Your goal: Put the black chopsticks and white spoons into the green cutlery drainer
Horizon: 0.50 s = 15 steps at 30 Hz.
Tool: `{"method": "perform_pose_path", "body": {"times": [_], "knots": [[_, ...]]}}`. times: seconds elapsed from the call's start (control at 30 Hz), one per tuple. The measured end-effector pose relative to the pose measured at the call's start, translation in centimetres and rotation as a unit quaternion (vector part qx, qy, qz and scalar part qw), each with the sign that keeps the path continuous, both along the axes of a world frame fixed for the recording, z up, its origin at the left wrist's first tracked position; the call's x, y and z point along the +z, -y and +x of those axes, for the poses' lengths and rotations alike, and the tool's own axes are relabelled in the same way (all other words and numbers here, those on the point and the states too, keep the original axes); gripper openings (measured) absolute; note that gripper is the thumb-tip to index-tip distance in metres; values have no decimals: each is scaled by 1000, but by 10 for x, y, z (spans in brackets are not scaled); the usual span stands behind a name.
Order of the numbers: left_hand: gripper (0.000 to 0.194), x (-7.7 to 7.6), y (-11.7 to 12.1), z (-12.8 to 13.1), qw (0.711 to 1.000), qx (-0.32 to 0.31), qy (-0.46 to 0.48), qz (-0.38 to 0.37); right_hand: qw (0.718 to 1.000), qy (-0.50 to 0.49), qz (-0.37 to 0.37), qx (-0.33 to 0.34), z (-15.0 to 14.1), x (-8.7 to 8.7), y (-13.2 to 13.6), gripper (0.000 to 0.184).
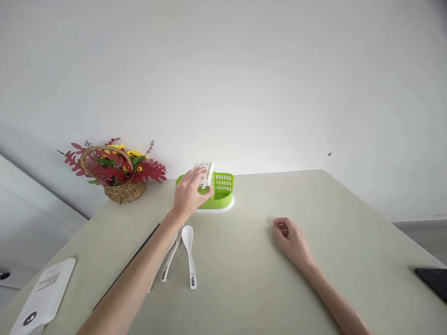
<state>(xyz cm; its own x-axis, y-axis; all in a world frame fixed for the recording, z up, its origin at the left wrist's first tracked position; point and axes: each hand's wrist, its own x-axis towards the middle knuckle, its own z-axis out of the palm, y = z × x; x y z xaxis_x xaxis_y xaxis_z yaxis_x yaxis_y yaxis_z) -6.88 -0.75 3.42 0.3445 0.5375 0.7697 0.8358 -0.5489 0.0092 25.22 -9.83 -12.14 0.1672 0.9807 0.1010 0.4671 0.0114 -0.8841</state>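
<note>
My left hand (190, 188) grips a small white box (208, 174) with faint printing, thumb below and fingers over its top. It holds the box up over a green plastic basket (222, 202) with slotted walls and a white base, and partly covers the basket's left side. My right hand (291, 239) rests on the table to the right, fingers loosely curled with nothing visible in them. Below my left forearm's edge lie white spoons: one (189, 256) in full view, another (171, 263) beside it, partly hidden by the arm.
A thin black stick (129, 263) lies left of my forearm. At the left edge is a white cutting board (47, 291) with printed text. A wicker basket (125, 191) of artificial flowers stands by the wall. A flat black object (433, 280) sits at the table's right edge.
</note>
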Motion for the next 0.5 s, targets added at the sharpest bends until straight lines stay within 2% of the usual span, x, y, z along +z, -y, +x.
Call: {"method": "perform_pose_path", "body": {"times": [0.1,0.2,0.5], "knots": [[40,2,0,-34,998,55,3,10,1000,-3,3,6,-1,0,0,20],[40,3,4,-58,996,90,0,13,1000,-2,5,6,-1,0,-1,20],[38,20,14,-88,989,143,-20,-33,1000,-2,20,13,-2,3,-2,21]]}}
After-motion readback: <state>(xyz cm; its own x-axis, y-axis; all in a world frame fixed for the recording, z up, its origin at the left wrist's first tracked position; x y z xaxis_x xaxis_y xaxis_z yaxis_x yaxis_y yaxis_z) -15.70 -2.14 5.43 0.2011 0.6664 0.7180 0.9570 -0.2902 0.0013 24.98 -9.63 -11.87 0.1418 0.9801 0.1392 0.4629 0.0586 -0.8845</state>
